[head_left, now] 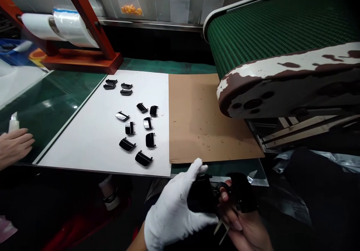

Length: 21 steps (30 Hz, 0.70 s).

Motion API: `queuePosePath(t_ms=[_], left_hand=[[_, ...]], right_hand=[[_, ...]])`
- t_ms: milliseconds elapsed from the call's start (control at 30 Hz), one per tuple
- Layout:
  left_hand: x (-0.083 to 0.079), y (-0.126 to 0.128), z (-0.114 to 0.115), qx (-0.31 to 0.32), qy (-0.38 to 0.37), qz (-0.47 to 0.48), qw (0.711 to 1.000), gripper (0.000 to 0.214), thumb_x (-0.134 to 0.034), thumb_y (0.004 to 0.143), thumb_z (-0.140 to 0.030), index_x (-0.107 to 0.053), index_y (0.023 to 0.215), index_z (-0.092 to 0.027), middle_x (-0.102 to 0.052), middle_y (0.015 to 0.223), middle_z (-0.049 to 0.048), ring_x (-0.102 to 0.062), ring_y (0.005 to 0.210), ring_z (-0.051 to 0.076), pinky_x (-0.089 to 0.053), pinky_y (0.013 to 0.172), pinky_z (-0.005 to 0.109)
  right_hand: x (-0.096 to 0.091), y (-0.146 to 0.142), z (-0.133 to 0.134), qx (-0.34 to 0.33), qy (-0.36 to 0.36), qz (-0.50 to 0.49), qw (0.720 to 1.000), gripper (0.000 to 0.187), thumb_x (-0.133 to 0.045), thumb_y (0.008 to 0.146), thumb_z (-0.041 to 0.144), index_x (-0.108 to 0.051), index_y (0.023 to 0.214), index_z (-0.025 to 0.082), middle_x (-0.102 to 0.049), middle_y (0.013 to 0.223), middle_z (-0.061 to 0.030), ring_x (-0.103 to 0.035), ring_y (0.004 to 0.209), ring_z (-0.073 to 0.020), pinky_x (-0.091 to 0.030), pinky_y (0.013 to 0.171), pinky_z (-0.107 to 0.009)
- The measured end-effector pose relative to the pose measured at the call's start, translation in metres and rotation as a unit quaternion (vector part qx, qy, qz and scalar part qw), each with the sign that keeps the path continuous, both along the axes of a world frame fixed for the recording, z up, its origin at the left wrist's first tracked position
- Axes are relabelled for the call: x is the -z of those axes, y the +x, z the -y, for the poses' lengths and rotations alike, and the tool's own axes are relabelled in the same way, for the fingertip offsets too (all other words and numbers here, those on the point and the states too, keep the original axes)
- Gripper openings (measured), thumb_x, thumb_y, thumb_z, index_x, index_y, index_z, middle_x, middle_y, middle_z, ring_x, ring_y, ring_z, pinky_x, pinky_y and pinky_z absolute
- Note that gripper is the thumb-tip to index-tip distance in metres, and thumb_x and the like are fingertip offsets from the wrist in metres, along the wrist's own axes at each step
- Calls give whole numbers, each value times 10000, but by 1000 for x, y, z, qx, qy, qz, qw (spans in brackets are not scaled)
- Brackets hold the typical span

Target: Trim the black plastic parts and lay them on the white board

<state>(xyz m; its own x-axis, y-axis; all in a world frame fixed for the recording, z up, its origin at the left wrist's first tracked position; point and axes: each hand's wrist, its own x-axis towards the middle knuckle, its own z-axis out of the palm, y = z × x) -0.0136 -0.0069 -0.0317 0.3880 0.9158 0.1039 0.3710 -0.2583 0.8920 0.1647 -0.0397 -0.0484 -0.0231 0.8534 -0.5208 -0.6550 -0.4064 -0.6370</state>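
My left hand (174,209), in a white glove, grips one side of a glossy black plastic part (201,193) near the table's front edge. My bare right hand (242,221) closes round the other black section (242,191). Whether the two sections are one piece I cannot tell. Two thin pale tips (221,230) stick out below my right fingers; what they belong to is hidden. Several small black plastic pieces (150,140) lie on the white sheet (84,142), beyond and to the left of my hands.
Brown cardboard (194,112) with small dark curled scraps lies beside the white sheet. A green conveyor belt (275,29) overhangs at the right. Film rolls (73,26) hang on a wooden stand (81,59). Another person's hand (15,146) holds a white-tipped object at the left.
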Motion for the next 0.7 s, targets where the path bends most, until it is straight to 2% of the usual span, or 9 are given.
queuePosePath(t_ms=[133, 500, 700], left_hand=[[1, 2, -1, -5, 5, 32, 999, 1034, -798, 688, -352, -122, 1470, -366, -568, 1312, 31, -594, 1130, 225, -481, 983, 322], [-1, 2, -1, -9, -5, 65, 998, 1129, -879, 566, -404, -185, 1456, -383, -582, 1301, 2, -598, 1119, 218, -466, 993, 295], [0, 1, -1, -10, -10, 65, 998, 1122, -860, 598, -413, -150, 1466, -371, -583, 1291, 30, -598, 1123, 241, -485, 985, 341]], right_hand=[[5, 0, 2, -15, -11, -2, 1000, 368, -833, 590, 478, -692, 839, 246, -659, 711, -1, -245, 343, 3, -357, 393, -193], [4, -1, 1, -33, -21, -36, 999, 401, -807, 601, 536, -703, 868, 255, -627, 714, 14, -145, 380, 14, -330, 420, -170], [6, -2, 1, -31, -18, -17, 999, 344, -808, 623, 501, -708, 846, 259, -629, 704, 10, -190, 359, 22, -325, 399, -162]])
